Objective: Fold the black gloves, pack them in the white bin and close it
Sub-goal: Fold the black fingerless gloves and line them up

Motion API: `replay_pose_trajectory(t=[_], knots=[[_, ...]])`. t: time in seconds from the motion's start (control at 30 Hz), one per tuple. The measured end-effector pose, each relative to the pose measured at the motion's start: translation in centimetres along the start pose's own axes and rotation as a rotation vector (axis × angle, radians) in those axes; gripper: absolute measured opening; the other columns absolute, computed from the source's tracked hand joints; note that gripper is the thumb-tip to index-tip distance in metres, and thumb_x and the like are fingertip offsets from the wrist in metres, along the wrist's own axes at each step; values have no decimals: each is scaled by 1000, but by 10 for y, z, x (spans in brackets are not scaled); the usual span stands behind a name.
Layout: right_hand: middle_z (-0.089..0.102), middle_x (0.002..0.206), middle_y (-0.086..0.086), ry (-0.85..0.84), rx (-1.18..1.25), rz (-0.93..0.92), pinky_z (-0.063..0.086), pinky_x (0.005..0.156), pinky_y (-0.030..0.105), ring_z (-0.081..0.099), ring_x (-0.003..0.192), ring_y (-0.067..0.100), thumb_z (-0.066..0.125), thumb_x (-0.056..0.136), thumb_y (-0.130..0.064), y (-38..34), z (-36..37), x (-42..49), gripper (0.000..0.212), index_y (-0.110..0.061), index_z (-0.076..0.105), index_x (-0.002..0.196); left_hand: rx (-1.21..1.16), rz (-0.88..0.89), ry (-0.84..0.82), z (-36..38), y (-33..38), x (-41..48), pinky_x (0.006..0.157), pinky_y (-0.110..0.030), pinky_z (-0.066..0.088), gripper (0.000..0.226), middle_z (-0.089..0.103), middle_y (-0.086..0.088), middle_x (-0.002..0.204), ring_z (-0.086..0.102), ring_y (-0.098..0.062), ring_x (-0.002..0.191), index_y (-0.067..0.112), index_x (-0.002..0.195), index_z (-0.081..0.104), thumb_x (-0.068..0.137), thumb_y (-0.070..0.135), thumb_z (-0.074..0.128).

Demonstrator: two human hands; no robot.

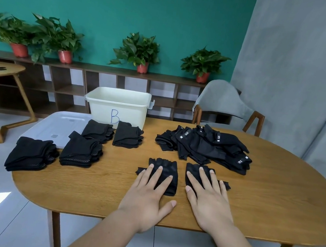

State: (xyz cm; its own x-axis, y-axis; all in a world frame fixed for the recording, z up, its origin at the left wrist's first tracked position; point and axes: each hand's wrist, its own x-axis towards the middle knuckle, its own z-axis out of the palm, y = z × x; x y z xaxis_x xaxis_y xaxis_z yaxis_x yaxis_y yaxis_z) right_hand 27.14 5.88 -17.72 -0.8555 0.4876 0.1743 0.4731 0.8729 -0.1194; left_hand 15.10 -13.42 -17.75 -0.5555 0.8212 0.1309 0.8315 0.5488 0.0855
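currently mid-fold: your left hand (148, 193) and right hand (208, 197) lie flat, fingers straight, pressing left glove (165, 164) and right glove (194, 169) onto the table (273, 203). next, probably: stack one on the other, then fold. white bin (118, 106) sits open behind, unfolded pile (207, 149) not yet done.

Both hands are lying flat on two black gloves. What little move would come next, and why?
Probably the right hand lifts the right glove and lays it over the left glove, which the left hand presses flat. The two lie side by side, apart, unlike the folded stacks to the left, so pairing them seems next.
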Motion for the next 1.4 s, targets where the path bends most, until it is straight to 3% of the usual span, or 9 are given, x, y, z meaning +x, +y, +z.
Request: replay_pose_trajectory(t=[0.23, 0.27, 0.33, 0.4, 0.43, 0.53, 0.67, 1.07, 1.4], knots=[[7, 174, -13, -20, 58, -39, 1, 131, 42, -6, 161, 14, 8, 108, -62, -1, -1, 2, 57, -50, 20, 162, -50, 2, -46, -5, 1, 0, 131, -45, -9, 78, -12, 5, 176, -30, -21, 157, 44, 167, 0, 99, 81, 9], [13, 174, -11, 54, 61, -37, 5, 131, 43, -3, 162, 16, 11, 109, -60, -1, -1, 0, 55, -48, 27, 161, -58, 3, -19, -5, 1, -1, 131, -44, -9, 78, -13, 5, 176, -32, -20, 157, 44, 167, 1, 100, 80, 10], [38, 165, -4, 298, 78, -1, 26, 125, 46, 21, 157, 24, 30, 110, -53, -1, -1, -6, 48, -39, 52, 151, -58, -6, 92, -5, 2, -5, 132, -44, -4, 75, -8, 3, 177, -28, -20, 159, 41, 168, 10, 102, 77, 14], [58, 136, 1, 517, 83, 123, 46, 100, 46, 47, 130, 27, 56, 104, -43, 0, 1, -12, 32, -27, 70, 128, -33, -22, 211, -5, 4, -9, 132, -43, 8, 71, 13, -1, 173, -4, -24, 161, 36, 163, 29, 103, 72, 22], [59, 120, 2, 560, 95, 217, 47, 88, 45, 50, 115, 27, 65, 98, -43, 0, 1, -14, 27, -25, 71, 117, -23, -21, 258, -4, 4, -10, 130, -42, 15, 67, 27, -2, 165, 11, -25, 158, 32, 157, 39, 103, 70, 26], [57, 98, -1, 505, 93, 417, 42, 77, 42, 48, 98, 25, 70, 90, -56, 1, 4, -15, 31, -27, 65, 98, -15, -22, 333, -4, 5, -12, 120, -38, 32, 57, 45, 2, 137, 39, -22, 134, 27, 140, 54, 102, 64, 33], [56, 98, -1, 450, 74, 514, 38, 80, 42, 45, 100, 26, 64, 86, -70, 2, 5, -14, 42, -29, 64, 94, -18, -62, 310, -5, 6, -13, 112, -34, 34, 53, 44, 7, 125, 41, -17, 120, 29, 134, 52, 102, 64, 29], [58, 120, 7, 373, 213, 641, 38, 96, 46, 43, 116, 33, 63, 87, -72, 7, -1, -13, 56, -27, 73, 118, -50, -21, 247, -7, 2, -14, 125, -35, 21, 63, 48, 15, 149, 32, -14, 144, 32, 154, 47, 103, 64, 28], [68, 103, -12, 474, 540, 564, 40, 94, 44, 57, 106, 24, 70, 95, -47, 14, -7, -14, 16, -40, 62, 107, -158, 35, 194, -5, -2, -14, 125, -29, 22, 61, 40, 18, 158, 32, -7, 147, 33, 156, 44, 104, 63, 31]])
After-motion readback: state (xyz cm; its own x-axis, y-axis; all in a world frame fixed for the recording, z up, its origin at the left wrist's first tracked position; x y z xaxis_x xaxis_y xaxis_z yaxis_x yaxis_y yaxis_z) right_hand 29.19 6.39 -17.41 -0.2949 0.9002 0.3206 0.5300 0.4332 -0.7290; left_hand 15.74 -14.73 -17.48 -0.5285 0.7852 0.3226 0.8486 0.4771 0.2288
